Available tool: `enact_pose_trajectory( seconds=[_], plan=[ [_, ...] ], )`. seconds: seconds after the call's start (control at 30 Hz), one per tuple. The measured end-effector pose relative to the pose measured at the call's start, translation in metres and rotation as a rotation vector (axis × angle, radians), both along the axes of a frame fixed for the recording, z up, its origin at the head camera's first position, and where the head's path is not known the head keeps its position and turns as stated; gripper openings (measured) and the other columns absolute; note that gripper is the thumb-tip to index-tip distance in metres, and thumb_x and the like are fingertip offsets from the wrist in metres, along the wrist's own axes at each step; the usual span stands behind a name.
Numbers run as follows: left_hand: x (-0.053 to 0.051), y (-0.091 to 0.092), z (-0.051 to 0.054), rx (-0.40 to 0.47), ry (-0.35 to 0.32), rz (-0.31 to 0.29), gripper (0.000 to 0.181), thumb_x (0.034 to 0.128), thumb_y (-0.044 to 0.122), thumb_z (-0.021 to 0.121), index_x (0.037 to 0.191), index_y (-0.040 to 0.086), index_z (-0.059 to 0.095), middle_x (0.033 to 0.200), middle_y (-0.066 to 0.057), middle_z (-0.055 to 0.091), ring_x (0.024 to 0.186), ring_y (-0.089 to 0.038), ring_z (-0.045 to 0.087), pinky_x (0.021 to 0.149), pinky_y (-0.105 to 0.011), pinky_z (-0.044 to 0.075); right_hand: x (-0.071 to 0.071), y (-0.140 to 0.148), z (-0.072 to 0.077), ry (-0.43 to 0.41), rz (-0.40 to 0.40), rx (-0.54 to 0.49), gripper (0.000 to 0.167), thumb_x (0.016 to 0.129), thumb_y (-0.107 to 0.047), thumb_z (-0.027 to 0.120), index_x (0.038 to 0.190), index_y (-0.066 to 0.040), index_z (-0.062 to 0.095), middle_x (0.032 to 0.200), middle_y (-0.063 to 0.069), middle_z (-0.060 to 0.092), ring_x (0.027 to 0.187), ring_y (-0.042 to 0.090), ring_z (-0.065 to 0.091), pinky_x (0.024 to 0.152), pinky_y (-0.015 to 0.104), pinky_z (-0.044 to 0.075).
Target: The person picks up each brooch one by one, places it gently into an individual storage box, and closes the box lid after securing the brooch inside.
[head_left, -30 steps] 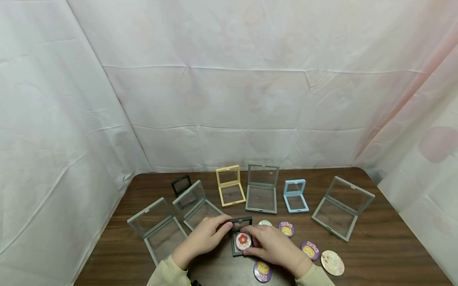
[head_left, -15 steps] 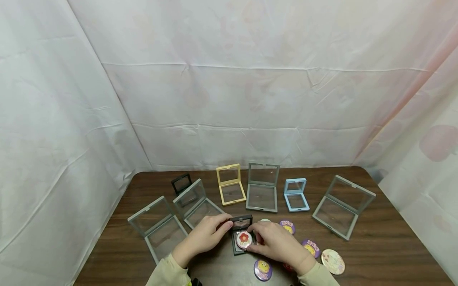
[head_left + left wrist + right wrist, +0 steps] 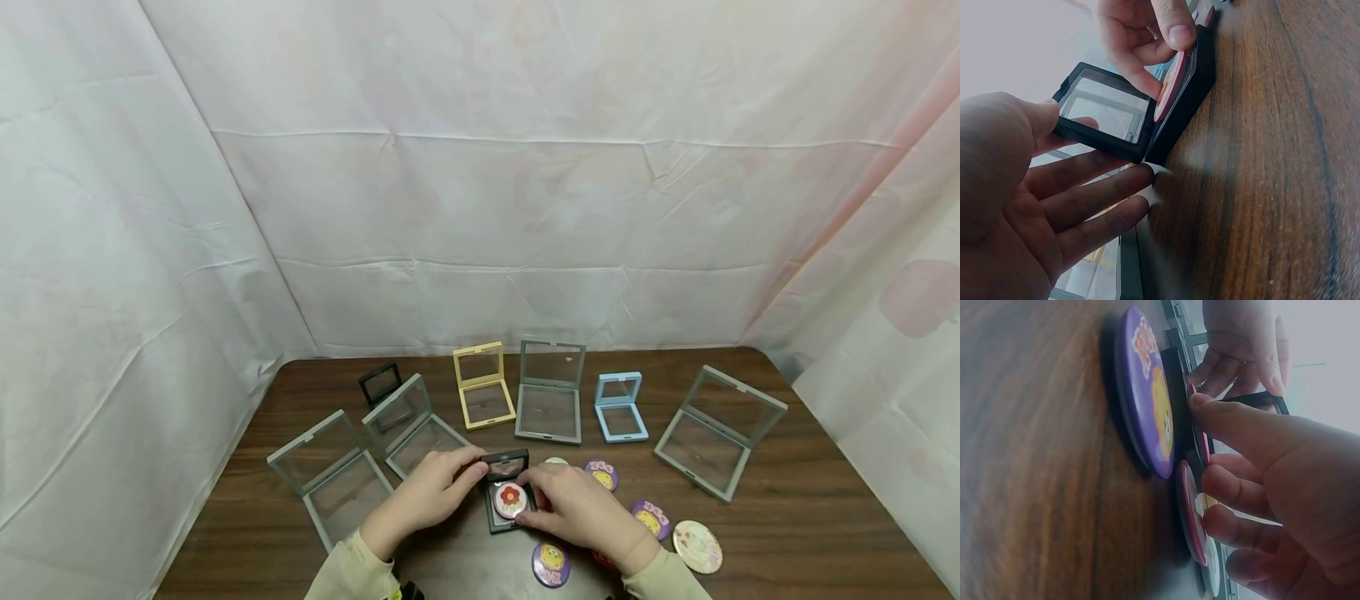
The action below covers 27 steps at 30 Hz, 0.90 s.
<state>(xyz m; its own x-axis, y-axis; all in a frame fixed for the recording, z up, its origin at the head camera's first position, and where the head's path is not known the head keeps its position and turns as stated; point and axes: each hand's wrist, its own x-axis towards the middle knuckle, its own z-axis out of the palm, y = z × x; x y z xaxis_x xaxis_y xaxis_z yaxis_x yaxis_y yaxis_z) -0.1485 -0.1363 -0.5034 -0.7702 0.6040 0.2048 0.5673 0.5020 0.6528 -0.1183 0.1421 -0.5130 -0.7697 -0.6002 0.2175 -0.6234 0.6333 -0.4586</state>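
The left hand (image 3: 431, 498) pinches the lid (image 3: 506, 468) of a small black case (image 3: 1186, 111) between thumb and index finger, its other fingers stretched out below. The case stands open on the worktop (image 3: 810, 517), lid raised. Over its base is a flower badge (image 3: 511, 500), red on white, which the right hand (image 3: 581, 510) holds at the edge between thumb and fingertips. In the right wrist view, a red-edged badge (image 3: 1191, 512) lies beneath that hand, between a purple badge (image 3: 1146, 394) and a pale green badge (image 3: 1211, 567).

Two more purple badges (image 3: 651, 519) and a cream badge (image 3: 697, 547) lie to the right of the right hand. Behind and to both sides stand four open grey cases (image 3: 550, 384), a yellow case (image 3: 483, 384), a blue case (image 3: 617, 403) and a second black case (image 3: 381, 386), partly hidden.
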Motion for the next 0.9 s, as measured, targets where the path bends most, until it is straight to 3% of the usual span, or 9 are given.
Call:
enact_pose_trajectory(
  seconds=[0.27, 0.53, 0.9],
  plan=[
    [-0.0005, 0.0006, 0.0010, 0.001, -0.001, 0.007, 0.027, 0.1181, 0.030, 0.053, 0.130, 0.018, 0.075, 0.108, 0.002, 0.079, 0.088, -0.001, 0.065, 0.080, -0.028, 0.055, 0.0005, -0.0006, 0.0025, 0.008, -0.005, 0.003, 0.035, 0.095, -0.034, 0.089, 0.119, -0.012, 0.076, 0.074, -0.017, 0.048, 0.066, -0.005, 0.040, 0.060, 0.018, 0.037],
    [0.0021, 0.0018, -0.0008, 0.004, -0.002, -0.002, 0.029, 0.1183, 0.030, 0.052, 0.129, 0.015, 0.075, 0.099, 0.001, 0.077, 0.084, -0.002, 0.063, 0.077, -0.027, 0.054, 0.0019, -0.0009, 0.0026, 0.026, 0.019, 0.006, 0.034, 0.095, -0.033, 0.089, 0.117, -0.012, 0.076, 0.073, -0.019, 0.047, 0.067, -0.006, 0.040, 0.061, 0.018, 0.038],
    [0.0005, 0.0013, -0.0009, 0.011, 0.015, 0.002, 0.026, 0.1182, 0.029, 0.053, 0.129, 0.019, 0.074, 0.110, 0.001, 0.079, 0.094, -0.001, 0.067, 0.083, -0.030, 0.057, 0.0008, -0.0002, 0.0043, 0.019, 0.000, -0.004, 0.040, 0.093, -0.038, 0.090, 0.118, -0.011, 0.076, 0.073, -0.019, 0.048, 0.065, -0.007, 0.041, 0.059, 0.017, 0.037]
  ],
)
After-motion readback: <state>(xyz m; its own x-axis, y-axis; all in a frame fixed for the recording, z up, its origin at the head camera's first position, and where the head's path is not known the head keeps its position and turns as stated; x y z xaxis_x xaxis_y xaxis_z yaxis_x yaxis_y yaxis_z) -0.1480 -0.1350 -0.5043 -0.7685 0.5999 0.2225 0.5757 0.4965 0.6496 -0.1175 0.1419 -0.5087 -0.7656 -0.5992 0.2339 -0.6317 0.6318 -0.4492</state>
